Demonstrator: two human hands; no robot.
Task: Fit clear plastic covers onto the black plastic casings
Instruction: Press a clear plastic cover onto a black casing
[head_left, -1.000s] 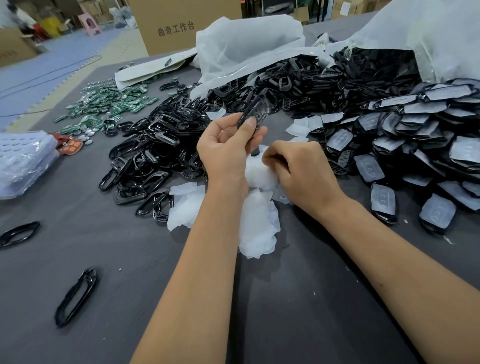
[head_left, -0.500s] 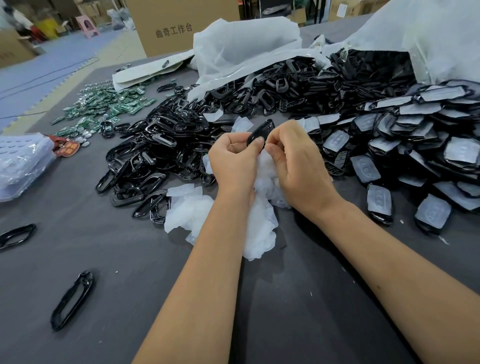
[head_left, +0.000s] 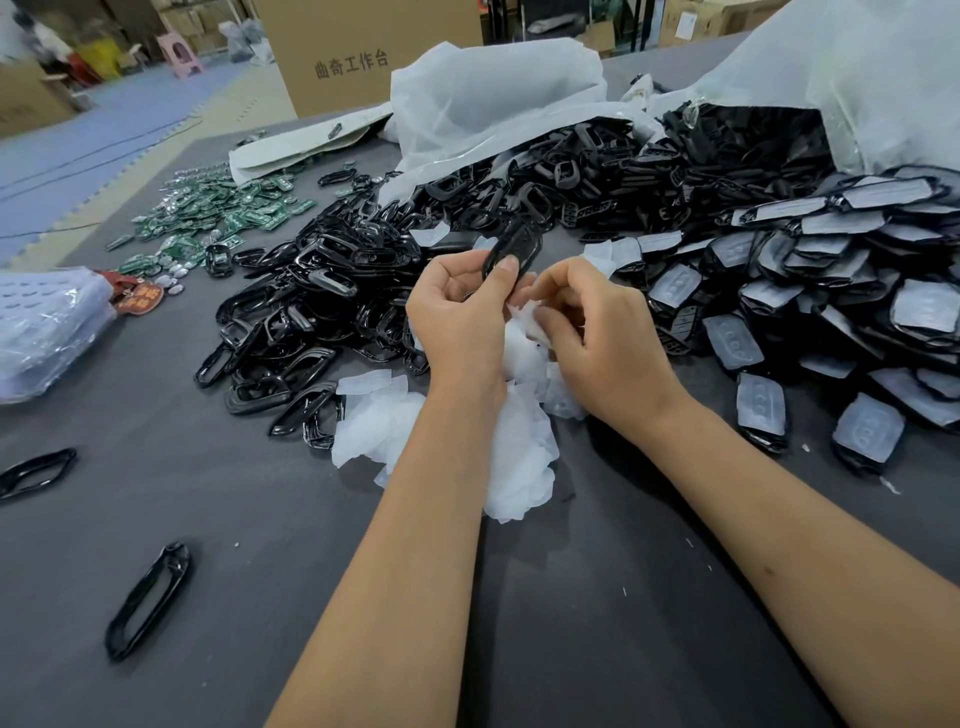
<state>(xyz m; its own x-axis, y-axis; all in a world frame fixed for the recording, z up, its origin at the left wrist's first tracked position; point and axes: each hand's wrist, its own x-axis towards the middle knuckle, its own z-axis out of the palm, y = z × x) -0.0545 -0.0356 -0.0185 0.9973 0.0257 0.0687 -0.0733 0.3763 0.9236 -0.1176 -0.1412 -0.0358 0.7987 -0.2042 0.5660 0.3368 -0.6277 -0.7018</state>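
dark grey felt covers the worktable (head_left: 597, 623), which is strewn with parts in a warehouse where a cardboard box (head_left: 358, 52) printed with chinese characters is seen beyond the far edge. a black casing (head_left: 511, 249) is gripped in the left hand (head_left: 462, 322), held up above the table between thumb and curled fingers, its upper end tilted away from the person. a clear cover (head_left: 524, 317) is pinched at the fingertips of the right hand (head_left: 602, 338), just beside the lower end of the casing; whether the two parts touch cannot be told. beneath both hands a heap of clear covers (head_left: 509, 457) is spread on the felt. a pile of bare black casings (head_left: 322, 312) is stacked to the left of the hands, and more are spilled from a white plastic bag (head_left: 493, 98) behind. finished casings with covers fitted (head_left: 831, 291) are heaped on the right side of the table, under a second white bag (head_left: 857, 78). green circuit boards (head_left: 218, 213) are scattered at the far left, near a bag of clear trays (head_left: 47, 327) at the left edge. two loose black frames (head_left: 150, 597) are left apart on the near left of the felt.
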